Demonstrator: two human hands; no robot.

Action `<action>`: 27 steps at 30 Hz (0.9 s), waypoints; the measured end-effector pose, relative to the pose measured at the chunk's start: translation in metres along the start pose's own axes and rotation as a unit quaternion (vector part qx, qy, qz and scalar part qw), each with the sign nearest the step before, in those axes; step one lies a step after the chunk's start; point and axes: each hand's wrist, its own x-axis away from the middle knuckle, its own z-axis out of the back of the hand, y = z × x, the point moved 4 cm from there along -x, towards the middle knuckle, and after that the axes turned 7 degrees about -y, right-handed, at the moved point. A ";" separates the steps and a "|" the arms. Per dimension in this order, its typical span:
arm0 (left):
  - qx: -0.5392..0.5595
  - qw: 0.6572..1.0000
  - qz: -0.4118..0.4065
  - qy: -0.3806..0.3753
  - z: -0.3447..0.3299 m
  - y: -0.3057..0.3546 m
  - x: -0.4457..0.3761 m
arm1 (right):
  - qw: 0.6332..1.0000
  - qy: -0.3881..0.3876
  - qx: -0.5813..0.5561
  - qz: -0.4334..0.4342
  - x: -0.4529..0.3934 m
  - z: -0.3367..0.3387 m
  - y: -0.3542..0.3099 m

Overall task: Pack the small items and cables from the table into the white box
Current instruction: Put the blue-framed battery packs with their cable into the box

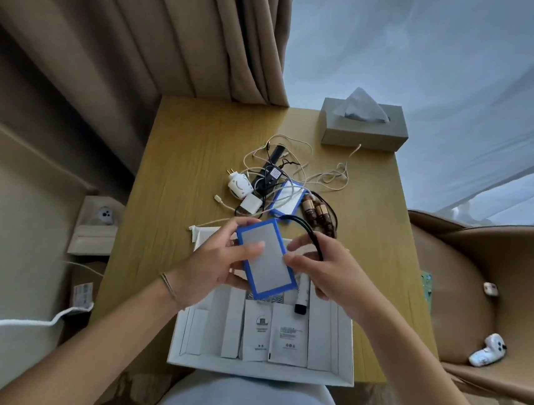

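A flat grey card holder with a blue rim (265,261) hangs tilted above the open white box (182,324) at the table's near edge. My left hand (217,263) grips its left side, thumb on its face. My right hand (324,270) pinches its right edge and also holds its black strap (308,232), which loops up behind. Inside the box lie white sachets (272,336) and a small white tube with a black cap (302,298). Behind the box sits a tangle of white cables (298,169), white plug adapters (239,186), a black adapter (270,173), a second blue-rimmed holder (287,199) and two small brown bottles (315,212).
A grey tissue box (364,130) stands at the wooden table's (181,161) far right corner. Brown curtains (145,27) hang behind left. A tan chair (479,288) on the right carries small white items. A paper bag (97,228) stands on the floor at the left.
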 end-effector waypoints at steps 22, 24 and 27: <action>-0.410 0.905 0.109 0.022 0.007 -0.138 -0.016 | 0.979 0.040 0.061 -0.189 0.012 -0.032 0.090; -0.457 0.883 0.102 0.041 0.006 -0.138 -0.017 | 0.979 0.051 0.062 -0.188 0.010 -0.037 0.093; -0.563 0.819 0.083 0.078 0.004 -0.136 -0.017 | 0.981 0.057 0.037 -0.180 0.009 -0.042 0.099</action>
